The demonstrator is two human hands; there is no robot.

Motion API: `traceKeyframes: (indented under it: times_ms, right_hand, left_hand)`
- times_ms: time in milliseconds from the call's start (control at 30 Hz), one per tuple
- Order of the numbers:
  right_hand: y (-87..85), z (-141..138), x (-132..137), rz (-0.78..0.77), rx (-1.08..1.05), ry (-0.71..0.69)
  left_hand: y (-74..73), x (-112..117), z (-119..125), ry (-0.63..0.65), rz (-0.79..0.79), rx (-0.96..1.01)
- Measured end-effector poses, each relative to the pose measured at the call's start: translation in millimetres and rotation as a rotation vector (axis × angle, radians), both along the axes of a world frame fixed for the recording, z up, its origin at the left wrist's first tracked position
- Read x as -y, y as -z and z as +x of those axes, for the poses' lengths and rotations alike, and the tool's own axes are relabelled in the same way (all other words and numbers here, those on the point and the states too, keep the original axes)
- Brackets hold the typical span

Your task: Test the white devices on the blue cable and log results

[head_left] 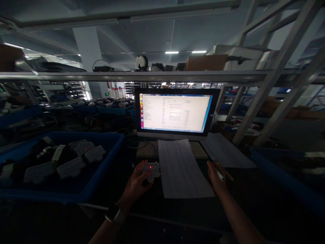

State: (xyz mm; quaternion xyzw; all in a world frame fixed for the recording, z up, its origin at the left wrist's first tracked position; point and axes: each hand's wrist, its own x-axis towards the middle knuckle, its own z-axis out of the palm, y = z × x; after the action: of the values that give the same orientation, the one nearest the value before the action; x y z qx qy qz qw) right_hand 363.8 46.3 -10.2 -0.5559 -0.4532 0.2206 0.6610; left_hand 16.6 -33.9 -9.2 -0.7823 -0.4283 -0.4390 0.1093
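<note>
A dark counter (149, 201) carries, at left, a blue bin (106, 164) of pale devices; behind stands a lit monitor (175, 113). A printed sheet (181, 173) overlaps the keyboard (147, 149). The left hand (138, 181), its fingers pinching a white device (154, 168) with a red light, lies just left of the sheet; the right hand (217, 181), at the sheet's right, has its fingers curled around a white pen (220, 176).
</note>
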Motion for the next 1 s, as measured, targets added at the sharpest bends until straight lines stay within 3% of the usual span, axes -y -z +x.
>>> traceKeyframes:
  times_ms: [1000]
  right_hand:
    - [4.9, 1.3, -5.8, 0.011, -0.02, 0.03]
  left_hand:
    - [-1.4, 0.7, 0.2, -0.013, -0.002, -0.03]
